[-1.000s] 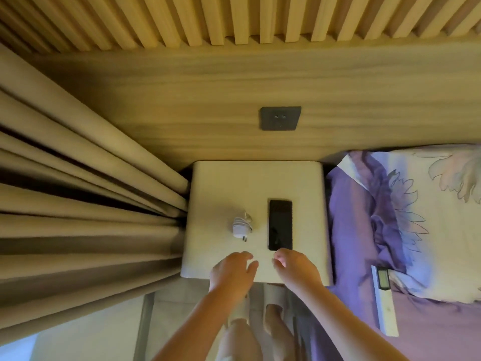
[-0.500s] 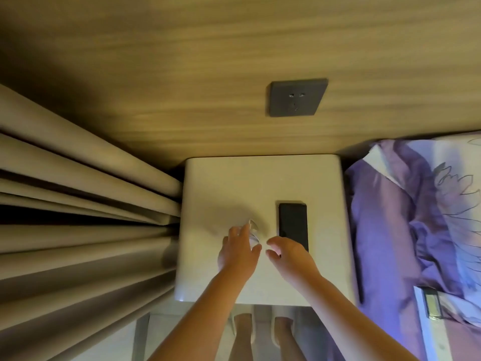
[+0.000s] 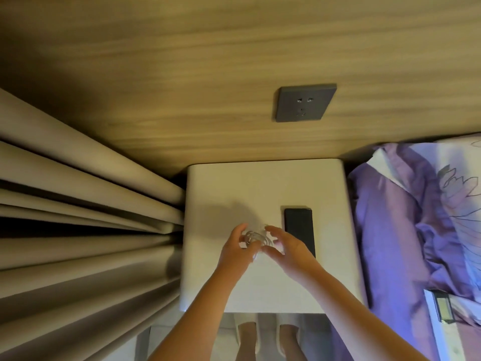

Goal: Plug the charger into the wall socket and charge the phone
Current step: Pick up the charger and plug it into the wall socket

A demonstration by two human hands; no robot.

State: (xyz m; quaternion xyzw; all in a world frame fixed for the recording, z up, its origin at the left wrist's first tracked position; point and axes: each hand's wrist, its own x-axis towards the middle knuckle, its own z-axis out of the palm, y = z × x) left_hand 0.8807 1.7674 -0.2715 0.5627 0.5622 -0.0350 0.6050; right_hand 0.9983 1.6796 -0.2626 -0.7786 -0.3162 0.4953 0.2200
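A white charger with its coiled cable (image 3: 256, 237) is lifted just above the white bedside table (image 3: 263, 183). My left hand (image 3: 238, 250) grips it from the left. My right hand (image 3: 289, 247) touches the coil from the right, fingers curled around the cable loops. The black phone (image 3: 299, 227) lies flat on the table just right of my right hand, partly covered by it. The grey wall socket (image 3: 304, 103) sits on the wooden wall above the table, with nothing plugged in.
Beige curtains (image 3: 78, 217) hang close against the table's left side. A bed with purple floral bedding (image 3: 416, 217) borders the right side, with a white remote (image 3: 442, 308) on it. My feet (image 3: 265, 340) stand below the table's front edge.
Both hands reached forward from the table's front edge to the charger. The left hand took hold of it and the right hand joined at the coil. The view has moved closer to the wall.
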